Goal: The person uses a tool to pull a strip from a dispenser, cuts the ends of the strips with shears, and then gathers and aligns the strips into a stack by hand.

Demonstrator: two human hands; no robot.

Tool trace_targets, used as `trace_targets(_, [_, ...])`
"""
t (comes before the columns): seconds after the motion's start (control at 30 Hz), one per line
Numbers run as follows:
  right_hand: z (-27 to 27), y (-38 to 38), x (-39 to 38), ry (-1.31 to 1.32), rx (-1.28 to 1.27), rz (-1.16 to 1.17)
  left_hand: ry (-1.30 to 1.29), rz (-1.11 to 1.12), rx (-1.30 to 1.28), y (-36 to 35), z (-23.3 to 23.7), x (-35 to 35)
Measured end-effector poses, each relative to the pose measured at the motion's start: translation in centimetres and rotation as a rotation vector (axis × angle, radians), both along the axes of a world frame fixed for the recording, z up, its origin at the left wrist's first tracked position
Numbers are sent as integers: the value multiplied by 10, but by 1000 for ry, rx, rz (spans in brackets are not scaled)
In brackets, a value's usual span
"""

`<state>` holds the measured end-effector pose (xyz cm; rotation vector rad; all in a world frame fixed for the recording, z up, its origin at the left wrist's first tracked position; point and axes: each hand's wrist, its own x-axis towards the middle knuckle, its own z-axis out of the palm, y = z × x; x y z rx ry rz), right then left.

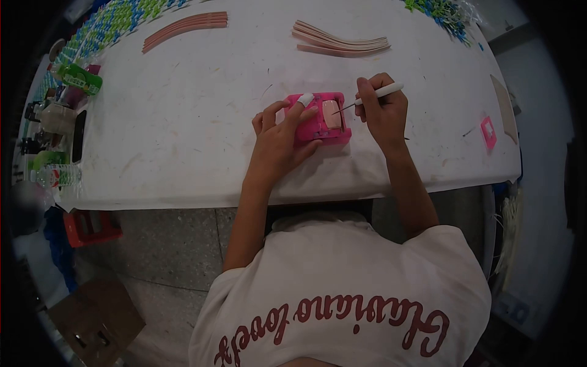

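While left hand (278,137) fingers clamp pink holder (318,127) on desk (183,122), right hand (382,113) fingers pinch white-handled tool (384,92).

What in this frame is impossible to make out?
All in the head view:
- The pink holder: its left side is hidden under the left hand.
- The white-handled tool in the right hand: tip too thin to identify.
- The small pink piece far right: too small to identify.
- The bottles at the left edge: blurred, dark.
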<state>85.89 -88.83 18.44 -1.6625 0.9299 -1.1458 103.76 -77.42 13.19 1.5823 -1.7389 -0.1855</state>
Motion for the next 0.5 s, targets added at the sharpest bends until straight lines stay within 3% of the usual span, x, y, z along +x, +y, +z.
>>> trace_targets(0.5, [-1, 1, -1, -25, 6, -6, 21, -2, -78, -2, -3, 0])
